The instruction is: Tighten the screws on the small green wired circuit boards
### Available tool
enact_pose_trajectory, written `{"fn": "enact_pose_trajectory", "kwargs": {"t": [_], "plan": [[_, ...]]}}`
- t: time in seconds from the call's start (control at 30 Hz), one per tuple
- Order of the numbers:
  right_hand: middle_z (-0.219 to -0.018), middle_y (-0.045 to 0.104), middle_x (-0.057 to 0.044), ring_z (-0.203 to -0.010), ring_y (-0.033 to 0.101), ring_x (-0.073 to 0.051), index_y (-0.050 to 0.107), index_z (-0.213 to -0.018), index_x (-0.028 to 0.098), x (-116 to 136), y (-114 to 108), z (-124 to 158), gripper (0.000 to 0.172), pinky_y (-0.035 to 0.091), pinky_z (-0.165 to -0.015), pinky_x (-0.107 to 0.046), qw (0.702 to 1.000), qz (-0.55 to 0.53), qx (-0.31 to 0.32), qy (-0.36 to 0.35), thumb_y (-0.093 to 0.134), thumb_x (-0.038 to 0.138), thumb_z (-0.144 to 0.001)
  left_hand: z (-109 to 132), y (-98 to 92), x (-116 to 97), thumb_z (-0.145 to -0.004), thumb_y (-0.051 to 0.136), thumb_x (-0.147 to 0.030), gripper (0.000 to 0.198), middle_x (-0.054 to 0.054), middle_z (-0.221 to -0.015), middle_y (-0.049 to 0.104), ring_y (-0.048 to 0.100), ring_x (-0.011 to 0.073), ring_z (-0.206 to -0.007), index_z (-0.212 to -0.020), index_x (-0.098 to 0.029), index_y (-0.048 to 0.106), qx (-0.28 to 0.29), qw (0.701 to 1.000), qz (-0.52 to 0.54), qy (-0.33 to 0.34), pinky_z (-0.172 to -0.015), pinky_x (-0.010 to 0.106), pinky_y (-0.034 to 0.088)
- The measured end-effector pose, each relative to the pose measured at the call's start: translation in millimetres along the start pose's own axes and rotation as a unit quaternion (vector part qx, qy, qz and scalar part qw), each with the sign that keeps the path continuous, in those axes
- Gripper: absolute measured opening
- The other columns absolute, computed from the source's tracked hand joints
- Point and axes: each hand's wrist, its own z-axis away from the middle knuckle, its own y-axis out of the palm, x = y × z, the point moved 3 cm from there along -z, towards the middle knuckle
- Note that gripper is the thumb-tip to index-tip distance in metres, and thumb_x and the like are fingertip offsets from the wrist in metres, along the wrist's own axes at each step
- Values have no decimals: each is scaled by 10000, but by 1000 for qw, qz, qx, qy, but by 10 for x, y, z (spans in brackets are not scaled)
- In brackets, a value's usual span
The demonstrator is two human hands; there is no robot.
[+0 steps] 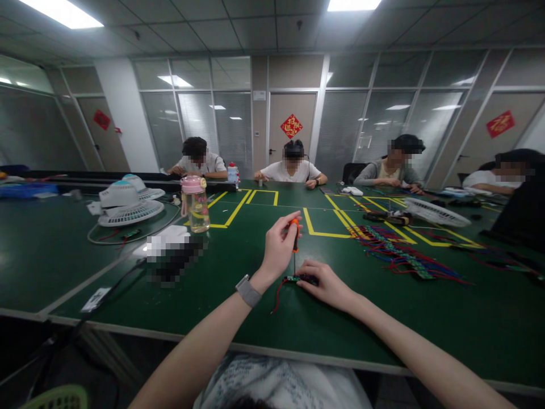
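My left hand (279,244), with a grey watch band at its wrist, is closed round the orange and black handle of a screwdriver (295,243). The screwdriver stands upright, its shaft pointing down to a small green circuit board (292,279) on the green table. Red and dark wires trail from the board towards me. My right hand (322,282) rests on the table with its fingers round a small black part (310,279) at the board's right end. Whether the screwdriver's tip touches a screw is too small to tell.
Rows of wired circuit boards (400,253) lie to the right, near a white fan grille (436,212). A pink-lidded bottle (196,204) and white fans (130,204) stand left. Yellow tape marks the green table (238,324). Several people sit opposite.
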Motion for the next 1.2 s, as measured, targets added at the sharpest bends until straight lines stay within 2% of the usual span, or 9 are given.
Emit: {"fn": "enact_pose_trajectory", "kwargs": {"t": [0.17, 0.3, 0.4, 0.57, 0.7, 0.93, 1.07, 1.13, 1.2], "plan": [[-826, 627, -35, -728, 583, -171, 596, -963, 172, -31, 15, 5, 136, 464, -673, -279, 999, -23, -18, 31, 625, 234, -846, 10, -9, -44, -850, 606, -210, 252, 62, -1039, 607, 598, 158, -956, -1093, -200, 672, -17, 992, -112, 58, -800, 252, 513], [-773, 620, -12, -683, 567, -160, 554, -879, 190, -32, 3, 13, 117, 445, -628, -259, 998, -21, -37, 37, 643, 237, -820, 10, 4, -27, -919, 484, -203, 278, 78, -1155, 597, 593, 163, -1040, -1143, -201, 649, 0, 997, -63, 51, -847, 262, 513], [-767, 654, -19, -698, 584, -169, 609, -862, 194, -7, -26, 21, 64, 447, -650, -268, 999, 3, -40, 17, 638, 232, -819, 10, 12, -9, -930, 466, -206, 290, 81, -1158, 620, 630, 157, -977, -1170, -194, 629, 7, 999, -16, 27, -802, 260, 535], [-806, 734, -36, -759, 635, -190, 725, -869, 213, 33, -42, 26, 138, 460, -751, -306, 998, 24, -30, -45, 588, 199, -860, 25, -26, -61, -854, 609, -211, 210, 54, -1022, 607, 610, 144, -923, -1049, -203, 687, -23, 993, -104, 57, -736, 213, 522], [-861, 761, -33, -782, 659, -190, 746, -880, 217, 27, -28, 14, 164, 461, -790, -320, 997, 12, -31, -69, 585, 188, -875, 31, -27, -33, -845, 625, -225, 224, 45, -1013, 570, 600, 135, -912, -1062, -224, 681, -26, 991, -115, 57, -722, 201, 524], [-844, 750, -34, -791, 652, -189, 743, -865, 218, -4, -16, 17, 134, 469, -774, -313, 997, 14, -33, -68, 610, 203, -872, -35, -78, -44, -929, 479, -256, 275, 72, -1102, 542, 620, 120, -834, -1167, -199, 604, -47, 997, -12, 61, -667, 222, 552], [-802, 717, -36, -769, 639, -187, 719, -857, 204, -30, -12, 21, 89, 482, -728, -294, 998, 21, -43, -27, 632, 191, -845, -77, -224, -175, -957, 379, -213, 334, 55, -1001, 591, 580, 102, -766, -1237, -205, 562, -95, 984, -105, 108, -697, 218, 500], [-840, 715, -39, -777, 640, -183, 708, -921, 201, -33, -9, 22, 112, 490, -732, -290, 999, 12, -45, -13, 633, 184, -840, -102, -257, -191, -928, 437, -202, 296, 30, -899, 640, 589, 117, -773, -1172, -194, 605, -48, 973, -199, 108, -757, 236, 481], [-874, 718, -44, -803, 645, -182, 706, -960, 202, -26, -8, 21, 143, 494, -750, -288, 999, 0, -42, -21, 621, 183, -847, -119, -247, -134, -882, 500, -190, 222, 23, -895, 685, 616, 133, -803, -1017, -192, 676, 74, 951, -290, 82, -796, 247, 466]]}}
